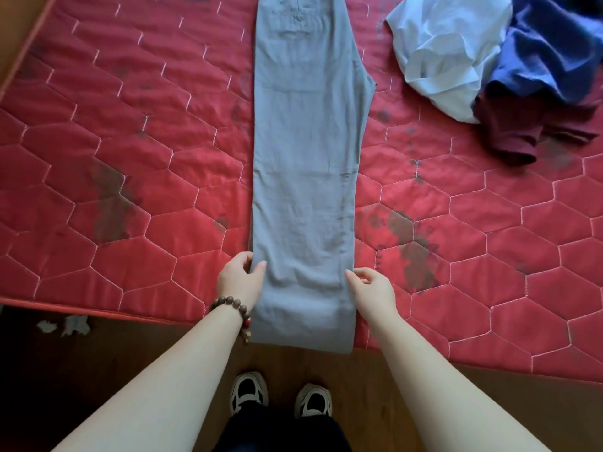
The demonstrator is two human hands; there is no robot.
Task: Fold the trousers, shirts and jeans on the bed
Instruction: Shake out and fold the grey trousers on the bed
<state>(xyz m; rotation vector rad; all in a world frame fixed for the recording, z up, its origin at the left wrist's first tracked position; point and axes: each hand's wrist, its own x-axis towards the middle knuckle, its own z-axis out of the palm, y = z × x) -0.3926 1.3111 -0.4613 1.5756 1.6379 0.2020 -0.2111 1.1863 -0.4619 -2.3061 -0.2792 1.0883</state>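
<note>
**Grey trousers pinched at both edges**

While your left hand point(239, 280) and right hand point(372, 288) each pinch a side edge of the smooth grey trousers point(303, 164), they lie flat in a long strip on the quilted red mattress point(130, 141), hems overhanging behind your grip. Crumpled shirts point(489, 60) heap well beyond your right hand.

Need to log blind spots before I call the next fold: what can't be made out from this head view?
- Grey trousers: waistband cut off by the top edge.
- Heap of light blue shirt, navy garment and maroon garment: crumpled and overlapping, partly past the right edge; garment types unclear.
- Left hand and right hand: fingertips at the trouser edges; grip under the cloth hidden.
</note>
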